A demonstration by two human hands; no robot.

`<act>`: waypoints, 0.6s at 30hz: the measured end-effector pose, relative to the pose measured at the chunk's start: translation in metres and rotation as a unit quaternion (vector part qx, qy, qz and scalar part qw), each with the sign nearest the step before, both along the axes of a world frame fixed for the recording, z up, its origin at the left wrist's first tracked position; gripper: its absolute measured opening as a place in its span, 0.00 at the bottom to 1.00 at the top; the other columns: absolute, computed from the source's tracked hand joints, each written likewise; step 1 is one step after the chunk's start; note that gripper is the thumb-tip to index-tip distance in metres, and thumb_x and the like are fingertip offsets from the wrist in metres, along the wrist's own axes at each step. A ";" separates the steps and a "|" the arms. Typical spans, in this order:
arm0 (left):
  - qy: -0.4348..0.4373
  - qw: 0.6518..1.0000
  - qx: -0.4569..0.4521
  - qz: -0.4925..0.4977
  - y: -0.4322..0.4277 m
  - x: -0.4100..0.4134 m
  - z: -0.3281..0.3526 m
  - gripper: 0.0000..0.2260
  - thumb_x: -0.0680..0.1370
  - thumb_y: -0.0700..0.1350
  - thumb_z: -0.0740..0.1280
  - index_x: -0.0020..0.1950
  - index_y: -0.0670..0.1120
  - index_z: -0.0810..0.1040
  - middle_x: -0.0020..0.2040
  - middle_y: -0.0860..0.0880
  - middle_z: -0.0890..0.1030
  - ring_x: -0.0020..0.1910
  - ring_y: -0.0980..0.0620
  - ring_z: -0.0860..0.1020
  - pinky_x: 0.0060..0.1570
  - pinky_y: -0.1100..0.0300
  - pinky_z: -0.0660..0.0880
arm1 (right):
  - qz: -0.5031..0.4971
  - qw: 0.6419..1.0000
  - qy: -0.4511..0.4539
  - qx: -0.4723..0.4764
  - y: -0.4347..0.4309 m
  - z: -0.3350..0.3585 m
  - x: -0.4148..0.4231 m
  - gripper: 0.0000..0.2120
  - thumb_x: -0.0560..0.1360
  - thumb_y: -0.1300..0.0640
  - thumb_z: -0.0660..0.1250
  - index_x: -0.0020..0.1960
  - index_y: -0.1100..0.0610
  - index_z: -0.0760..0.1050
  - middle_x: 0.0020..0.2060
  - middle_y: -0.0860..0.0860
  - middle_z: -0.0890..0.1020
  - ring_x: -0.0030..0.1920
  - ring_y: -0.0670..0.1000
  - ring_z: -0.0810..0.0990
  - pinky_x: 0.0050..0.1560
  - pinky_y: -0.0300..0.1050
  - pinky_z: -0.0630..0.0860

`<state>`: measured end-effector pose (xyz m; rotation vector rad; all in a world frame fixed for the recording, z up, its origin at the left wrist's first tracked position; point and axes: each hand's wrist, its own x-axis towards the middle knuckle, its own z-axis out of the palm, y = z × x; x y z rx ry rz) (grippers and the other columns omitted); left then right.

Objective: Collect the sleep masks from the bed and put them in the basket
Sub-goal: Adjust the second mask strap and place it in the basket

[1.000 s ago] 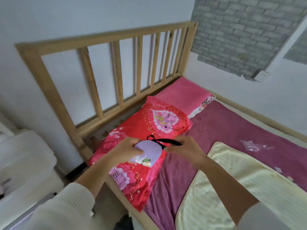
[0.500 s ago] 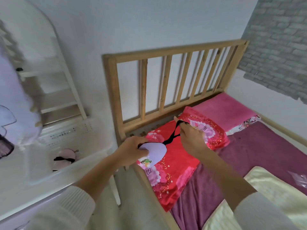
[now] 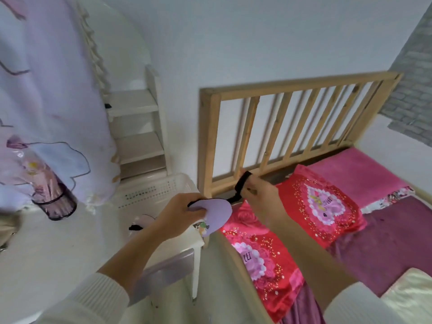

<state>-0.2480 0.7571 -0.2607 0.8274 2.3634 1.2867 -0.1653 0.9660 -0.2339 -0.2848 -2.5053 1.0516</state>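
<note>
A lilac sleep mask (image 3: 216, 212) with a small cartoon print hangs between both hands, just over the right rim of the white perforated basket (image 3: 159, 190). My left hand (image 3: 181, 215) grips the mask's left side. My right hand (image 3: 259, 195) pinches its black elastic strap (image 3: 242, 184), stretched up and to the right. Inside the basket lies another pale mask (image 3: 142, 222) with a black strap, partly hidden by my left arm. The bed (image 3: 385, 230) with the red pillow (image 3: 280, 230) is to the right.
The wooden slatted headboard (image 3: 292, 127) stands right behind the hands. A dark mesh cup (image 3: 55, 197) with pink items stands left of the basket on a white surface. A lilac curtain (image 3: 46, 90) and white shelves (image 3: 138, 127) fill the left. A cream blanket (image 3: 411, 298) lies at lower right.
The view has swung left from the bed to the basket. Both hands carried the lilac mask off the red pillow to the basket's rim, with the strap pulled taut.
</note>
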 end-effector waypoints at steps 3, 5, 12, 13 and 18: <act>0.002 0.999 0.033 0.006 -0.020 -0.016 0.004 0.09 0.69 0.40 0.67 0.43 0.52 0.84 0.38 0.49 0.85 0.35 0.59 0.80 0.36 0.64 0.75 | -0.004 0.961 -0.054 0.272 -0.009 -0.017 -0.013 0.10 0.74 0.66 0.61 0.50 0.60 0.79 0.30 0.57 0.82 0.28 0.60 0.76 0.33 0.45 0.63; 0.005 0.999 0.051 0.017 -0.035 -0.028 0.005 0.12 0.70 0.39 0.67 0.40 0.57 0.83 0.37 0.55 0.85 0.34 0.61 0.80 0.33 0.72 0.73 | -0.022 0.979 -0.061 0.194 -0.017 -0.015 -0.019 0.05 0.73 0.65 0.65 0.45 0.61 0.80 0.28 0.56 0.82 0.27 0.57 0.77 0.27 0.44 0.64; -0.004 0.997 0.044 0.069 -0.069 -0.062 -0.003 0.11 0.70 0.38 0.67 0.40 0.54 0.83 0.37 0.50 0.85 0.33 0.51 0.80 0.36 0.61 0.74 | 0.255 0.881 -0.383 -0.110 -0.063 0.008 -0.037 0.05 0.69 0.50 0.74 0.38 0.51 0.86 0.31 0.50 0.87 0.28 0.48 0.83 0.38 0.37 0.80; -0.009 0.997 0.043 0.069 -0.074 -0.066 -0.004 0.11 0.70 0.38 0.66 0.41 0.53 0.83 0.37 0.48 0.85 0.34 0.49 0.80 0.36 0.60 0.74 | 0.275 0.874 -0.361 -0.173 -0.070 0.009 -0.038 0.06 0.70 0.50 0.74 0.40 0.52 0.86 0.32 0.50 0.87 0.28 0.47 0.83 0.38 0.37 0.80; -0.025 0.998 0.049 0.036 -0.093 -0.076 -0.011 0.14 0.71 0.38 0.67 0.38 0.58 0.83 0.35 0.54 0.84 0.31 0.63 0.76 0.32 0.74 0.70 | 0.104 0.883 -0.050 -0.455 -0.099 -0.001 -0.065 0.15 0.68 0.60 0.75 0.54 0.60 0.82 0.43 0.50 0.87 0.42 0.46 0.85 0.47 0.39 0.82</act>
